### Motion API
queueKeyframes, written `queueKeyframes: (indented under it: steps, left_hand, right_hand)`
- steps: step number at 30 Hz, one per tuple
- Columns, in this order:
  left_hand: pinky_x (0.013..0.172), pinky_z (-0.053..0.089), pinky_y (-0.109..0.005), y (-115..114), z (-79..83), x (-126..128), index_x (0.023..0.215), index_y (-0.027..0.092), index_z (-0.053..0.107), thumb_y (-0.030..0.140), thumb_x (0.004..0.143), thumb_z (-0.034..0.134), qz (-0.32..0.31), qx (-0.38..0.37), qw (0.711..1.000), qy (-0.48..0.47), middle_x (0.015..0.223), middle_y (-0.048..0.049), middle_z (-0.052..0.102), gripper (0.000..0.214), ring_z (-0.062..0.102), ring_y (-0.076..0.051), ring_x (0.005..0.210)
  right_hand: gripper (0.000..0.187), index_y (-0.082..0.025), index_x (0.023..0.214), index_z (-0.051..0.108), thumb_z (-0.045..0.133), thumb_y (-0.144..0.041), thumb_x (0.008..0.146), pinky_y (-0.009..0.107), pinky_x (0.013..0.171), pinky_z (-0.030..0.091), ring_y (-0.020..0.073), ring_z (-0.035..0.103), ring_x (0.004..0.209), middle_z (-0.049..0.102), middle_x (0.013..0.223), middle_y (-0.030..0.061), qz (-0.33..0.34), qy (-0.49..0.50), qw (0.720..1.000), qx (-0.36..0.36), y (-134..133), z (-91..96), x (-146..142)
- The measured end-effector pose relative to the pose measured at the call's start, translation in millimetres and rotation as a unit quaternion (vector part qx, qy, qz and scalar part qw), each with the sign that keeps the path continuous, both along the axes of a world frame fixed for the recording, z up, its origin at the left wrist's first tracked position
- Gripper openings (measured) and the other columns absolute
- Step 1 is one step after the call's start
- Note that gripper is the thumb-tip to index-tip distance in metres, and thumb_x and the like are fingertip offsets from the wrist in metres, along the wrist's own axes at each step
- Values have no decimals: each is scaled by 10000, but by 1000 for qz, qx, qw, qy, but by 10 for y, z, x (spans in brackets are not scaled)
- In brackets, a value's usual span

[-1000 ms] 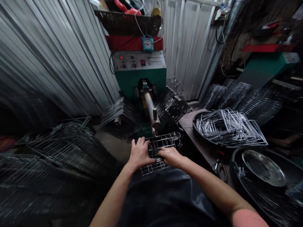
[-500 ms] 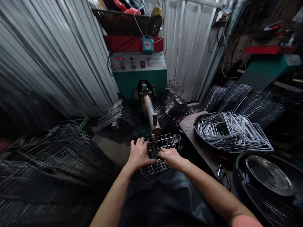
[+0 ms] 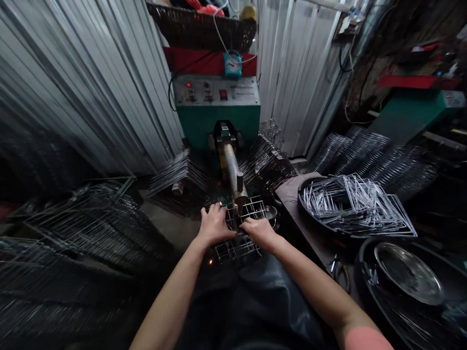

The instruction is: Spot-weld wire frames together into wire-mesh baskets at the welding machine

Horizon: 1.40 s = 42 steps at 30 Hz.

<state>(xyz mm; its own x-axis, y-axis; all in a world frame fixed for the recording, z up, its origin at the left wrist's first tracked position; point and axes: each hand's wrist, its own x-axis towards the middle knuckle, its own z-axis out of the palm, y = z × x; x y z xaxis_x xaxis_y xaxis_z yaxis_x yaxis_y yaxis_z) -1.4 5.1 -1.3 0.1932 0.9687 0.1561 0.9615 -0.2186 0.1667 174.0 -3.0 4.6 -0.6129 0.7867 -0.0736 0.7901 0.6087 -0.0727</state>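
A small wire rack (image 3: 230, 251) of crossed metal rods lies under the electrode tip (image 3: 240, 208) of a spot welder (image 3: 218, 117). My left hand (image 3: 213, 227) grips its left side, thumb pointing inward and fingers over the wires. On the other side my right hand (image 3: 260, 233) pinches the rack near the middle, just right of the tip; what its fingertips hold exactly is hidden. Small orange sparks (image 3: 210, 262) glow beside the left hand. The welder's arm (image 3: 232, 167) reaches toward me from the green housing.
Stacked bent wire frames (image 3: 176, 182) flank the welder. At right, a black tub (image 3: 307, 213) holds square wire frames, and a second tub (image 3: 365, 288) holds a metal plate (image 3: 409, 273) and rods. Pliers (image 3: 341, 273) lie between. Wire panels (image 3: 93, 226) stand at left.
Orange sparks have appeared around my left hand. Both hands and the rack sit slightly higher in view, while the camera has tilted a little; the grip looks the same.
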Motion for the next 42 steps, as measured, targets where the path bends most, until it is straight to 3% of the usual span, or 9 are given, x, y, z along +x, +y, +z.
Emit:
queueKeyframes:
  steps: [4,7,10,16,19,28,32,38,42]
  left_hand:
    - [929,337,-508,77,-2,-8,1120,167,547,513,532,682,18,-20,1000,0,1122,-146,536,695,471,-314,1077]
    - [956,300,-528,64,-13,-6,1133,161,541,532,514,691,18,4,1000,9,1161,-161,518,737,444,-325,1111]
    - [981,262,-549,89,-10,-13,1152,141,534,548,517,687,21,16,1000,12,1210,-185,488,770,420,-331,1136]
    - [944,320,-506,262,-2,-59,1147,135,537,561,504,681,53,-6,999,-10,1149,-154,514,785,444,-328,1098]
    - [941,318,-514,307,-6,-82,1152,144,535,570,501,678,55,-11,998,-10,1146,-146,520,790,446,-331,1094]
    - [924,338,-547,372,-41,-81,1148,144,546,582,558,651,65,-26,997,-14,1152,-174,539,742,467,-346,1096]
    - [1018,158,-644,297,-128,-187,1269,189,448,634,527,677,64,-28,995,-71,1375,-194,375,895,308,-392,1272]
    - [1062,202,-569,-23,-766,-435,1419,239,14,534,571,730,115,16,928,-355,1480,-185,175,1149,196,-326,1355]
    - [1045,316,-457,-79,-1121,-374,1390,248,-104,428,697,666,104,17,854,-510,1462,-201,203,1051,233,-248,1353]
  right_hand:
    - [401,-274,1237,516,458,-165,856,259,726,463,174,614,925,575,1201,63,-45,93,995,9,11,-103,70]
    - [431,-241,1220,513,562,-200,793,279,774,469,183,598,938,586,1163,70,-104,312,944,-5,-170,-297,213]
    - [296,-200,1018,573,622,-258,732,270,713,473,165,586,826,629,921,35,-187,529,818,-126,-416,-599,367]
    - [288,-174,893,577,690,-295,658,170,408,280,53,400,447,483,598,-56,-379,682,482,-399,-748,-1153,635]
    - [271,-161,885,594,711,-225,649,157,400,278,50,432,453,540,646,-22,-412,699,402,-425,-802,-1266,734]
    - [144,-148,844,593,644,-121,712,124,360,299,61,478,448,535,587,-19,-442,721,295,-445,-841,-1328,833]
    - [101,-152,809,576,610,-100,729,111,342,302,48,455,428,502,553,-40,-440,744,261,-430,-890,-1338,977]
    - [246,-151,862,610,742,-161,655,177,492,482,71,542,536,551,629,-27,-418,764,282,-402,-968,-1454,1183]
    - [248,-145,866,643,747,-186,645,148,420,392,73,520,549,558,664,-4,-407,773,278,-399,-1013,-1502,1145]
